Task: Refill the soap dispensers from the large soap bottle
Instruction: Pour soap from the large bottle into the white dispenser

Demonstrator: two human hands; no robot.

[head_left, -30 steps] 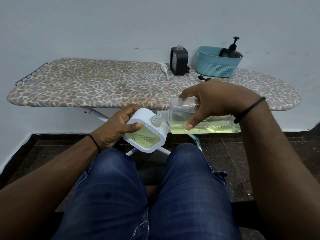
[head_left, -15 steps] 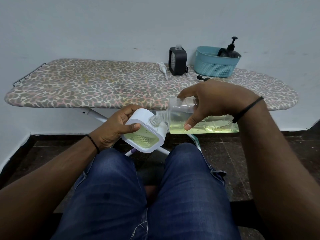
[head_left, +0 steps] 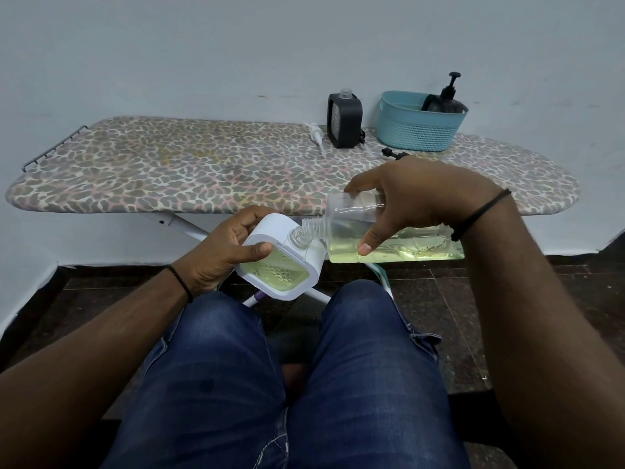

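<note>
Pale wall behind, spotted ironing board (head_left: 203, 170) across the far side, black dispenser (head_left: 344, 120) and blue basket (head_left: 416, 130) far right. Near, over the knees: left hand (head_left: 223, 252) curled round the white dispenser (head_left: 280, 265), right hand (head_left: 412, 201) wrapped round the big soap bottle (head_left: 389, 238), lying sideways, mouth at the dispenser's neck. Hardly shifted from a second ago; pouring probably ongoing, soap level creeping up.

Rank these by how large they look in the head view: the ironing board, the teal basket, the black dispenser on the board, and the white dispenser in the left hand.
1. Ironing board
2. Teal basket and white dispenser: similar; the dispenser is nearer the camera, so unranked.
3. Black dispenser
</note>
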